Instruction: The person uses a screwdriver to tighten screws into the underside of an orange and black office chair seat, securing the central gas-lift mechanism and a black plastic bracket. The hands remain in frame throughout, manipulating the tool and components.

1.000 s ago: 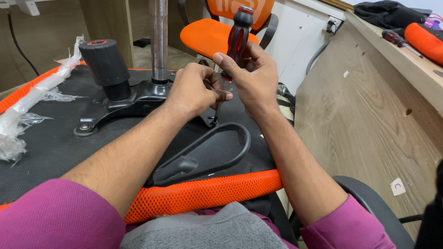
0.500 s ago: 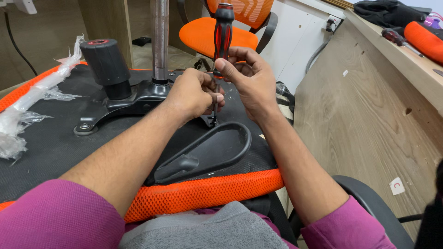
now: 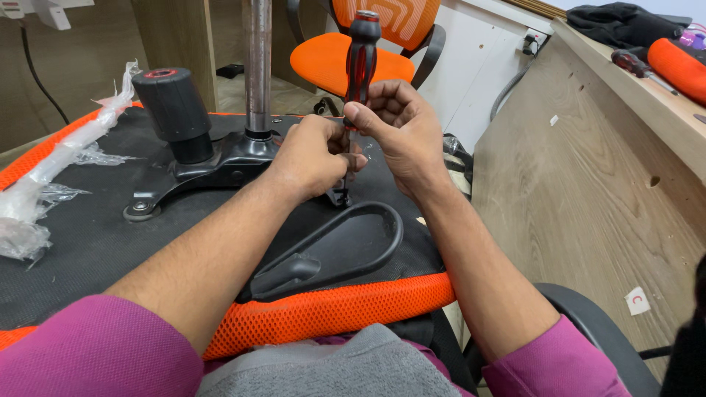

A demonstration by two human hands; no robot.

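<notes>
Screwdriver [image 3: 361, 59] stands upright over the black underside of the chair seat [image 3: 95, 242], tip down at a small fitting [image 3: 340, 197] just past the far end of the black armrest loop [image 3: 346, 246]. Handle is dark red and black, hard plastic, stiff, light; looks smooth, so it could twist in my grip if I loosen up. Best hold is low on the handle for steering, palm or upper fingers higher up for turning force.

My right hand [image 3: 401, 136] sits on the handle's right side, fingers clamped around its lower part, thumb across the front. My left hand [image 3: 312, 154] is on the left of the shaft, fingers curled together around it near the tip, steadying it; I cannot tell how hard they pinch. Both wrists are raised, forearms come in from the near edge of the seat and meet at the screwdriver, elbows low.

Left of the screwdriver: the metal column [image 3: 257, 66] on its black base plate [image 3: 213, 169], a black knob [image 3: 173, 110], crumpled plastic wrap [image 3: 44, 191] further left. Right of it: a wooden desk [image 3: 588, 191]. Behind it: an orange chair [image 3: 382, 44].
</notes>
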